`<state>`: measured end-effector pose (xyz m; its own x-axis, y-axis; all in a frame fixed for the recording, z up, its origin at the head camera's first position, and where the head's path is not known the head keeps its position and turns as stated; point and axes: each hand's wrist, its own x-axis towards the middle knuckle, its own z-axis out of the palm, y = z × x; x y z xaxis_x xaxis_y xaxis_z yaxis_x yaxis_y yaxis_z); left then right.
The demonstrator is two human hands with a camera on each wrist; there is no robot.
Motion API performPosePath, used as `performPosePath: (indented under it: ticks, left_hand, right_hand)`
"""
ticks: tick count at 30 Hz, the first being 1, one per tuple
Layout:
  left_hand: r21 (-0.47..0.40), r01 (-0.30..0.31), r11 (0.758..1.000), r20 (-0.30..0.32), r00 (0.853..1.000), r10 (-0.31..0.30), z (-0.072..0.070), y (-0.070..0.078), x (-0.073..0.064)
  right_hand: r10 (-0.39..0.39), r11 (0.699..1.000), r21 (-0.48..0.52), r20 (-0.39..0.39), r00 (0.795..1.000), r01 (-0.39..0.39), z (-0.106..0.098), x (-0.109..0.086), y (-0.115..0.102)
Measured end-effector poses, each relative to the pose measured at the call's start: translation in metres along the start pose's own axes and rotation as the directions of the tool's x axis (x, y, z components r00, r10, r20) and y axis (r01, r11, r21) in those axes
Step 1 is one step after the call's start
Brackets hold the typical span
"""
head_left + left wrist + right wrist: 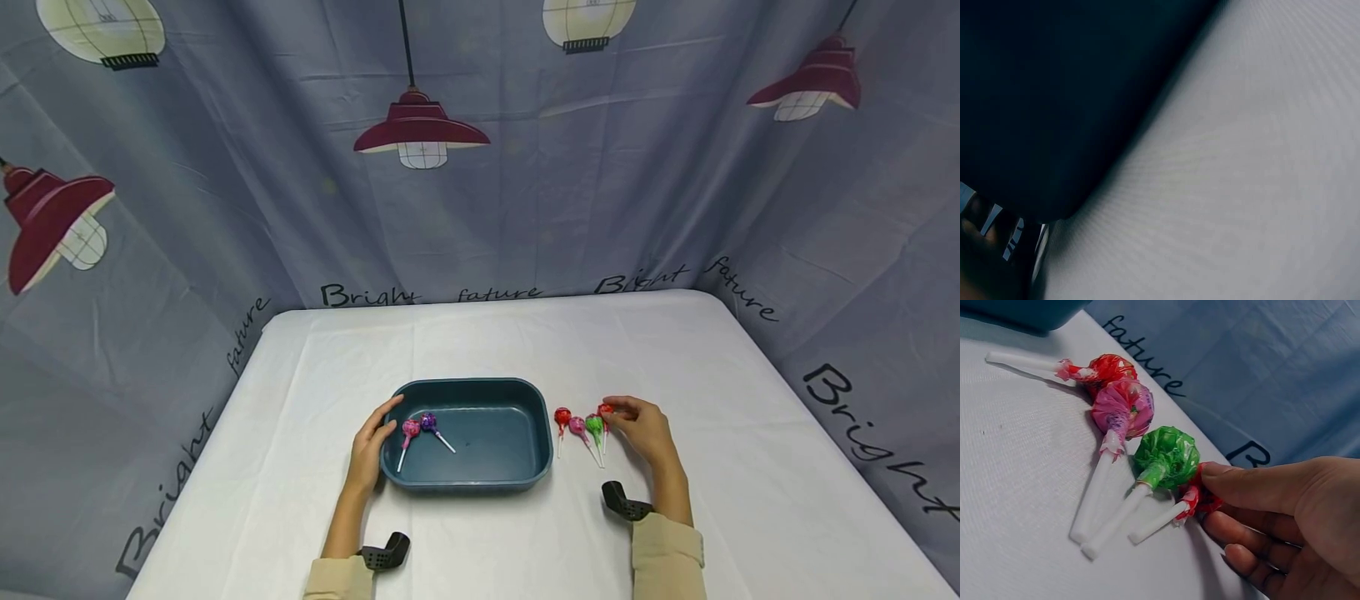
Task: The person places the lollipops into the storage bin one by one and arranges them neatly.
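Observation:
My left hand (367,451) holds the left end of a dark teal tray (471,485), its fingertips and thumb at the rim. In the left wrist view the tray's dark outer wall (1066,106) fills the upper left, hiding most of that hand. Two lollipops lie inside the tray, one pink (410,428) and one purple (429,422). Right of the tray, my right hand (643,426) pinches a red lollipop (1190,500) by its wrapped head between thumb and fingers. Close beside it lie a green lollipop (1167,457), a pink lollipop (1124,409) and another red lollipop (1112,369).
A white cloth covers the table (495,342). Behind and at both sides hangs a grey-blue curtain (480,225) printed with lamps and lettering. Black wrist cameras sit on both forearms, the left one (386,552) and the right one (625,502), above beige sleeves.

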<state>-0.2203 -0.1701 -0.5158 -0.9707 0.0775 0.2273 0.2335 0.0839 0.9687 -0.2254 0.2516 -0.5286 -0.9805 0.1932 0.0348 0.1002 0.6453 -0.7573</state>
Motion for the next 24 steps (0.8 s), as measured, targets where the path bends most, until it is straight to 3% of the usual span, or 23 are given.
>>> performPosePath:
  ticks: [15,24]
  left_hand:
    - [0.005,0.0,1.0,0.004,1.0,0.0,0.0,-0.001,0.0]
    - [0.012,0.01,1.0,-0.002,1.0,-0.01,0.0,0.0,0.0]
  right_hand:
    - [-0.027,1.0,0.0,0.052,0.998,0.027,-0.016,-0.013,-0.007]
    - [-0.087,0.996,0.014,-0.022,0.996,0.087,-0.028,-0.019,-0.021]
